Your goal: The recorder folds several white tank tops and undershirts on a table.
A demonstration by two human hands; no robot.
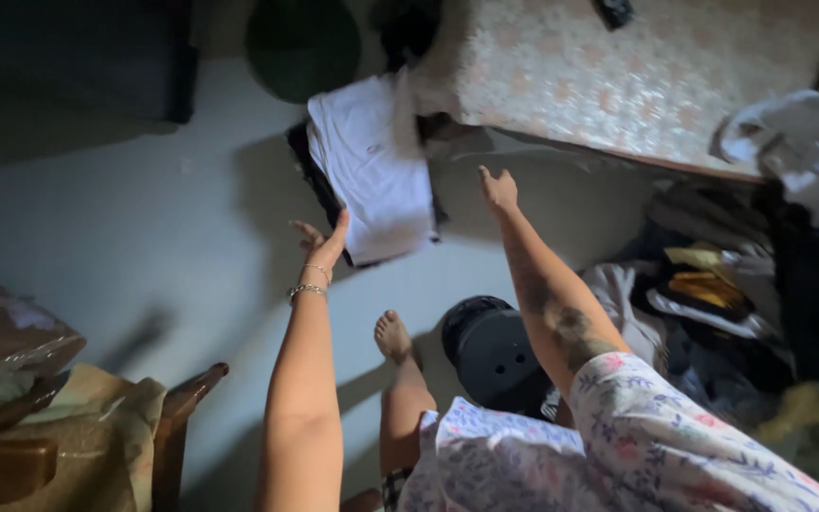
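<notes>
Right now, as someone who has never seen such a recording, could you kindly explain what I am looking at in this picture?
There is one picture, from a camera worn on a person's head, looking down at their own two bare hands. Both arms reach forward over a pale floor. The left hand, with bracelets at the wrist, is open and touches the edge of a folded white garment lying on a darker stack. The right hand hovers near it, holding nothing. A patterned mattress lies beyond, loose clothes lie to the right, and a dark round object sits by the person's foot.
</notes>
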